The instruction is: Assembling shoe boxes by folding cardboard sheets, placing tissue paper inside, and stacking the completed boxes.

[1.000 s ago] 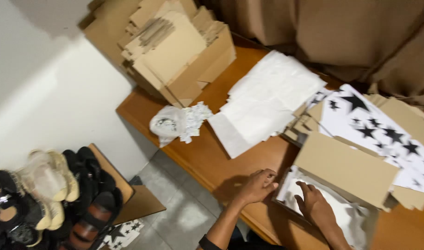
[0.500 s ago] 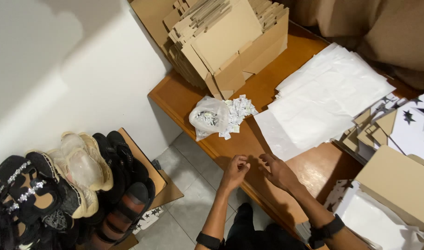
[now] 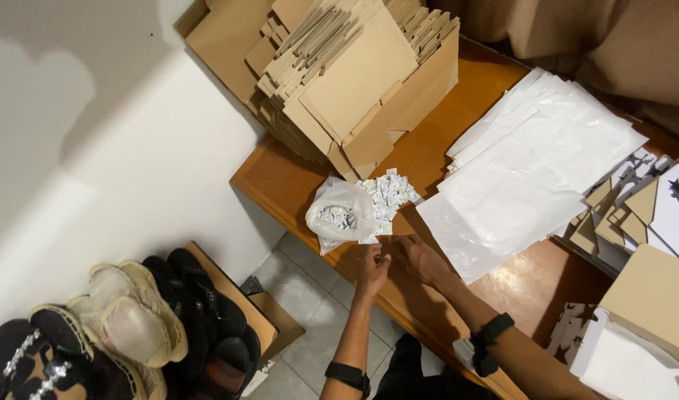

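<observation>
My left hand (image 3: 371, 271) and my right hand (image 3: 422, 259) meet at the near edge of a wooden table (image 3: 280, 181), fingertips close together, just below a heap of small white sachets (image 3: 387, 200). They seem to pinch something small between them, but I cannot make it out. A clear plastic bag (image 3: 339, 215) with more sachets lies just left of the heap. Both wrists wear dark bands.
Stacks of flat brown cardboard (image 3: 347, 74) fill the table's far end. White tissue sheets (image 3: 539, 170) lie to the right, then star-printed boxes (image 3: 661, 204) and a brown box (image 3: 650, 296). Shoes (image 3: 132, 326) sit on a low rack at lower left, by a white wall.
The view has swung left along the table. My hands left the white sheet by the brown box and moved to the sachet heap, coming together there.
</observation>
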